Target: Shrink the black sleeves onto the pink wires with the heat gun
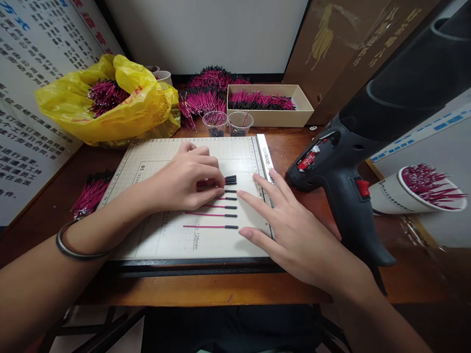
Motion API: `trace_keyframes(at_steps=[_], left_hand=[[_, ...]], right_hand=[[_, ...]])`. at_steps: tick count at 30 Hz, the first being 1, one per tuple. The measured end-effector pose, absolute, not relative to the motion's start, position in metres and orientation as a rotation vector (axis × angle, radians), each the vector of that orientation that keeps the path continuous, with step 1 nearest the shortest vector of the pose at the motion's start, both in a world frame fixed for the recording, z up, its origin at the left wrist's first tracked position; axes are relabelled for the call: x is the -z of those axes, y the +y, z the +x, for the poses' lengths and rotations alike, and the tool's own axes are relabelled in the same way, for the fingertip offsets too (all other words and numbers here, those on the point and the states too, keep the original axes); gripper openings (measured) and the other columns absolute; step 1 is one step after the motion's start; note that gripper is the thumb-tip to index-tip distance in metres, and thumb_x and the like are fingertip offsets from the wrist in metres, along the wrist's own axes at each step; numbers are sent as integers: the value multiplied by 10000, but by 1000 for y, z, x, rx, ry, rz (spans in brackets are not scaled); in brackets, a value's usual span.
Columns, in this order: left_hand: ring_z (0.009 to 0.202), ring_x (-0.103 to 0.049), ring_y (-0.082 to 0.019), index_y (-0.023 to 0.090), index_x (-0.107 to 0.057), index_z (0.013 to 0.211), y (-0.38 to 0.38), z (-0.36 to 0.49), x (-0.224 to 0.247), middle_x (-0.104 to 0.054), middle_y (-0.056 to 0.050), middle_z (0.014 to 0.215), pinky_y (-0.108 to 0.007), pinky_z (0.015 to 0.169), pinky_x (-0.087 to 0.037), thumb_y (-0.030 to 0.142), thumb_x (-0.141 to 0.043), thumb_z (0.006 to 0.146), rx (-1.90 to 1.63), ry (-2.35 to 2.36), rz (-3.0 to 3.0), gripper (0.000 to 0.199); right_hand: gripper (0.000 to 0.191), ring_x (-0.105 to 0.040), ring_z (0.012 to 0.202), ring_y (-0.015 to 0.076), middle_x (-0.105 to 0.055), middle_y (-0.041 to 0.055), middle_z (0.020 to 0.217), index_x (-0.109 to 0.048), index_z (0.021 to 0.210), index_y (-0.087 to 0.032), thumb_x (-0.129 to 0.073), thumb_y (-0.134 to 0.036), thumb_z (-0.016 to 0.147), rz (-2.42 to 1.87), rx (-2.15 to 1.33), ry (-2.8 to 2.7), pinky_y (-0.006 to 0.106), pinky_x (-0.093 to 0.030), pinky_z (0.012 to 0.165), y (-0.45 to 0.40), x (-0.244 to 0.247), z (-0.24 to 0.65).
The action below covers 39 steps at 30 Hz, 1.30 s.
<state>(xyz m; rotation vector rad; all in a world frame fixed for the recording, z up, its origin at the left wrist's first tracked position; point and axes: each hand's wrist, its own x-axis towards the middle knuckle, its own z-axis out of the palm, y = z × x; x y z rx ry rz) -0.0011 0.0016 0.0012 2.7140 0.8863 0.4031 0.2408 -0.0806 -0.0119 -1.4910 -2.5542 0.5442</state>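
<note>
On the white paper-cutter board (154, 245) lie several short red wires (206, 226) with black ends, spaced out in a column with the black ends to the right. My left hand (191, 179) is closed over a small bundle of these wires (230, 180); the black ends stick out past its fingertips, and the thumb and a fingertip are near one single wire. My right hand (283, 220) rests at the board's right edge, fingers spread and nothing between them, its index fingertip beside a black wire end.
A heat gun (346, 162) stands at the right beside a paper cup of wires (393, 191). Behind the board are two clear plastic cups (215, 122), a cream box of wires (272, 117) and piled wires (208, 100). A yellow bag (147, 113) sits back left; more wires (91, 193) lie left.
</note>
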Motion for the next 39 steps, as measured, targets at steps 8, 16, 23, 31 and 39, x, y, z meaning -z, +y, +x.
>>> trace_keyframes(at_steps=[8, 16, 23, 31, 39], left_hand=[[777, -503, -189, 213, -722, 820, 1, -2, -1, -720, -9, 791, -394, 839, -260, 313, -579, 932, -427, 869, 2734, 208], [771, -494, -183, 218, -733, 827, 0, -1, -1, -734, -12, 806, -407, 851, -270, 320, -542, 938, -422, 877, 2773, 244], [771, -500, -183, 212, -739, 831, -1, -1, -3, -734, -21, 804, -407, 840, -272, 332, -541, 933, -407, 884, 2772, 253], [772, -503, -185, 218, -728, 819, 4, -3, -3, -713, -17, 775, -396, 798, -256, 389, -561, 947, -529, 951, 2762, 271], [776, -496, -185, 213, -738, 831, 8, 0, 2, -713, -24, 773, -402, 807, -259, 360, -579, 932, -502, 977, 2767, 239]], right_hand=[[650, -60, 1588, 412, -249, 129, 1699, -461, 1538, -254, -388, -617, 1004, -1506, -556, -2567, 681, -285, 1207, -79, 12, 240], [645, -94, 1582, 423, -271, 146, 1688, -477, 1529, -246, -397, -611, 1003, -1486, -516, -2566, 686, -302, 1197, -81, 12, 240], [639, -93, 1585, 408, -295, 130, 1682, -506, 1506, -235, -388, -613, 1005, -1482, -594, -2508, 690, -297, 1198, -78, 11, 241], [599, -122, 1595, 317, -280, 107, 1691, -530, 1471, -227, -324, -580, 1033, -1515, -705, -2305, 617, -218, 1258, -71, 12, 236], [614, -34, 1599, 345, -260, 118, 1697, -516, 1489, -232, -347, -596, 1024, -1531, -695, -2353, 653, -208, 1249, -68, 16, 233]])
